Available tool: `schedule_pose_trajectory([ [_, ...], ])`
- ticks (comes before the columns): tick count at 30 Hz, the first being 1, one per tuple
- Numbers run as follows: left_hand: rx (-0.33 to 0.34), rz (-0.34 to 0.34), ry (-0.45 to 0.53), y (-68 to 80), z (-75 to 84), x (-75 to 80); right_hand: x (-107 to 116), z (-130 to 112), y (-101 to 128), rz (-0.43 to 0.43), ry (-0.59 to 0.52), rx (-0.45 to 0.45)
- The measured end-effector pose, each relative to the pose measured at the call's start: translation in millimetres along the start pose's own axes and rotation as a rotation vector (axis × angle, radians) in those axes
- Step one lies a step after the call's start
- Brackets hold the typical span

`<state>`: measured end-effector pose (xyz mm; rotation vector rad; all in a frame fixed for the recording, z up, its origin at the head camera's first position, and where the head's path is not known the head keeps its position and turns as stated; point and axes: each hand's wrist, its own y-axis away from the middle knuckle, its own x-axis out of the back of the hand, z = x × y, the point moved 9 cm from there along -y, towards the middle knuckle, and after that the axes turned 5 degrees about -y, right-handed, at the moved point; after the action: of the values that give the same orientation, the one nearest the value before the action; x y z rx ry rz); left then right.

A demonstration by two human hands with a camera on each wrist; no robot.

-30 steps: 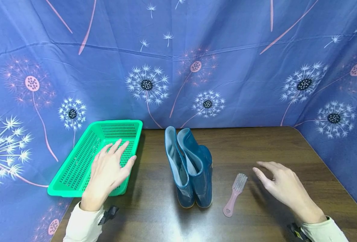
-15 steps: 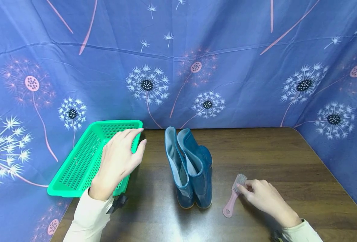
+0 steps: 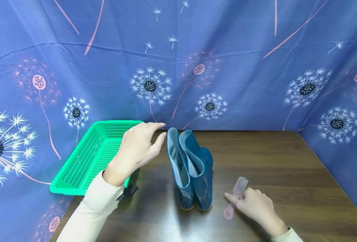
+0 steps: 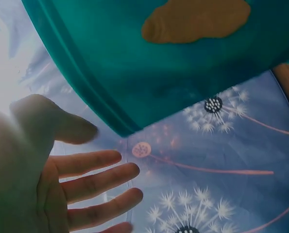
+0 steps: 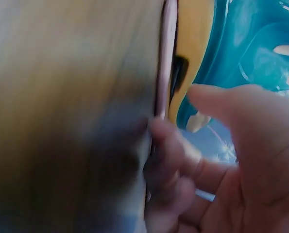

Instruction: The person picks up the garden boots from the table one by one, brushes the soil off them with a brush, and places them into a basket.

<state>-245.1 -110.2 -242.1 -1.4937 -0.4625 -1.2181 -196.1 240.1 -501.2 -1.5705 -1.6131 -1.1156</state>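
Note:
Two blue rubber boots (image 3: 202, 181) stand side by side on the table, their wide tops toward the left. My left hand (image 3: 136, 151) hovers just left of them, in front of the basket, fingers extended and thumb apart. In the left wrist view a boot (image 4: 115, 73) with a tan patch looms beyond that thumb. Right of the boots lies a pink-handled brush (image 3: 240, 186) with pale bristles. My right hand (image 3: 255, 206) is at its handle, thumb stretched across in the head view. In the right wrist view, fingertips touch the handle's edge (image 5: 167, 58) while the thumb stays apart.
A green perforated basket (image 3: 75, 144) stands at the table's left, partly behind my left arm. A blue curtain with dandelion prints (image 3: 242, 74) hangs behind and beside the wooden table (image 3: 257, 151).
My left hand has moved right, from over the basket toward the boots. My right hand has moved left and down to the brush, which lies where it was. The view has shifted slightly.

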Motion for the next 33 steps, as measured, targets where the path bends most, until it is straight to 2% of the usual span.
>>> schedule_pose_trajectory([
  [4,-0.050,0.016,-0.004,-8.4,12.9,-1.0,-2.1,0.5,-0.1,0.000,0.001,-0.040],
  [8,-0.100,-0.024,-0.027,-17.5,28.4,-10.0,-1.8,1.9,1.2,0.010,0.012,-0.050],
  [15,-0.143,-0.163,-0.028,-34.1,46.0,-26.7,-6.9,-0.8,4.8,-0.019,0.017,-0.005],
  [21,-0.145,-0.365,-0.069,-42.4,58.0,-40.1,-10.4,-2.0,6.3,-0.027,0.013,0.020],
  [28,-0.138,-0.548,-0.157,-48.2,64.0,-49.8,-11.4,-6.9,8.4,-0.018,0.004,0.037],
  [30,-0.153,-0.576,-0.160,-50.5,66.5,-51.0,-13.0,-7.7,8.8,-0.030,-0.008,0.030],
  [33,-0.188,-0.566,-0.154,-53.7,72.0,-50.2,-14.2,-9.7,9.3,-0.036,-0.012,0.030],
])
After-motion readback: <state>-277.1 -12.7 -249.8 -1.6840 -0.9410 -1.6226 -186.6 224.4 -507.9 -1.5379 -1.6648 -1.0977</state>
